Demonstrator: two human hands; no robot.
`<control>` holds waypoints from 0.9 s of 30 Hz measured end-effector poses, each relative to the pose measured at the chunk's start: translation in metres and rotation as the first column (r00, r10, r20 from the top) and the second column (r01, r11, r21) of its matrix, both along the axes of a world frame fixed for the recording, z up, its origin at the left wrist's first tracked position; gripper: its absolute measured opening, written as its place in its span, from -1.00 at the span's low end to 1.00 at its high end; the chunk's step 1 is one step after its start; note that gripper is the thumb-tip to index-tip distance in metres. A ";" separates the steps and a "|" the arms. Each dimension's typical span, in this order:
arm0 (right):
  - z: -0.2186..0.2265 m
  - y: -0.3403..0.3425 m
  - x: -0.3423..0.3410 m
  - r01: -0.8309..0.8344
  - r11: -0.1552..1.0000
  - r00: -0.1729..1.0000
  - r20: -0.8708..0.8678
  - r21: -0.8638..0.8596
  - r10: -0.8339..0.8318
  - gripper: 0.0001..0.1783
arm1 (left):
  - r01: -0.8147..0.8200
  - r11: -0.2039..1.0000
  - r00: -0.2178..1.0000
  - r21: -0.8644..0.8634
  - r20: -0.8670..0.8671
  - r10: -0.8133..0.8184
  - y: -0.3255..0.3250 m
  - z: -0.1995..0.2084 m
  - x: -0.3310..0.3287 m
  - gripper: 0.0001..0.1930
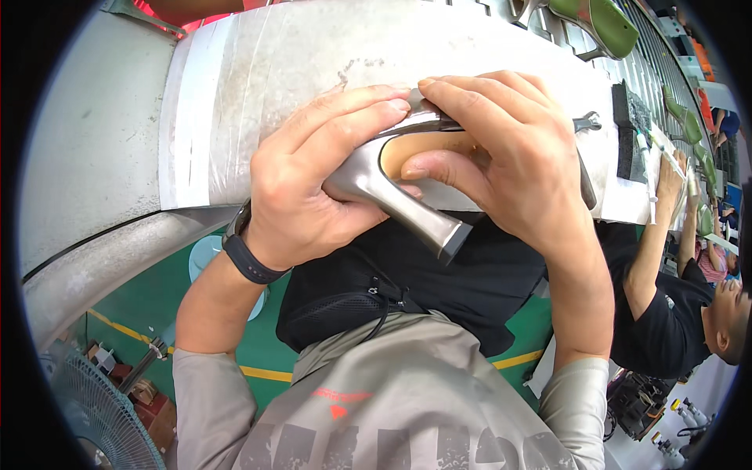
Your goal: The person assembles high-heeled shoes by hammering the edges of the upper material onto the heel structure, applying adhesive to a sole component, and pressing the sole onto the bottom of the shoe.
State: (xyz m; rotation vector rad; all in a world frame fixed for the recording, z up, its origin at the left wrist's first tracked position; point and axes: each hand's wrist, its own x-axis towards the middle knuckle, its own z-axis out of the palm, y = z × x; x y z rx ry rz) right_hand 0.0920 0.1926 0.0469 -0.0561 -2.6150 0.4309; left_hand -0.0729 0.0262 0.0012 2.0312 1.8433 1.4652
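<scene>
Both hands grip a metallic grey high-heeled shoe (368, 176) above the near edge of the white-covered bench. Its block heel with a dark tip (448, 239) points toward me and to the right. My left hand (313, 176) wraps around the back of the shoe by the heel, fingers pressed along the far side. My right hand (509, 137) holds the other end, its thumb against the tan surface (427, 145) beside the heel. Both sets of fingertips nearly meet at the far edge. Most of the shoe's front is covered by my right hand.
A wrench end (587, 121) shows on the bench past my right hand, beside a dark foam block (627, 129). Green shoes (607, 27) sit on a slatted conveyor at the upper right. A co-worker in black (666, 329) works at right. A fan (102, 407) stands lower left.
</scene>
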 end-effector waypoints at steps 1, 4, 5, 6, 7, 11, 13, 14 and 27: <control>0.000 0.000 0.000 0.004 1.000 1.000 -0.003 0.008 -0.004 -0.38 | 0.001 1.000 1.000 -0.004 0.001 -0.001 0.000 -0.001 0.000 -0.33; 0.002 -0.002 0.000 0.010 1.000 1.000 0.017 0.016 -0.010 -0.42 | -0.018 1.000 1.000 0.005 -0.023 0.018 -0.001 -0.003 0.002 -0.34; 0.004 -0.003 0.000 0.012 1.000 0.999 0.038 0.022 -0.013 -0.44 | -0.022 1.000 0.999 0.018 -0.047 0.023 -0.002 -0.005 0.002 -0.35; 0.005 -0.004 0.000 0.014 1.000 0.999 0.039 0.019 -0.015 -0.44 | -0.025 0.999 0.997 0.031 -0.069 0.028 -0.003 -0.006 0.002 -0.36; 0.006 -0.005 -0.001 0.027 1.000 0.996 0.079 0.016 -0.028 -0.47 | -0.023 0.999 0.997 0.029 -0.068 0.024 -0.003 -0.007 0.003 -0.36; 0.025 -0.004 -0.004 0.047 0.999 0.946 0.319 0.022 -0.051 -0.57 | -0.070 0.995 0.994 0.065 -0.073 0.075 -0.004 -0.017 0.013 -0.36; 0.054 -0.011 -0.026 0.069 0.997 0.816 0.573 0.032 -0.075 -0.53 | -0.113 0.989 0.991 0.097 -0.067 0.119 -0.006 -0.028 0.023 -0.36; 0.070 -0.012 -0.037 0.084 0.995 0.616 0.782 0.055 -0.095 -0.50 | -0.178 0.975 0.977 0.136 -0.097 0.192 -0.007 -0.034 0.028 -0.35; -0.022 0.038 0.009 -0.057 0.978 0.971 -0.218 0.202 0.101 -0.41 | 0.014 0.971 0.997 -0.239 -0.076 -0.033 0.013 0.013 0.024 -0.14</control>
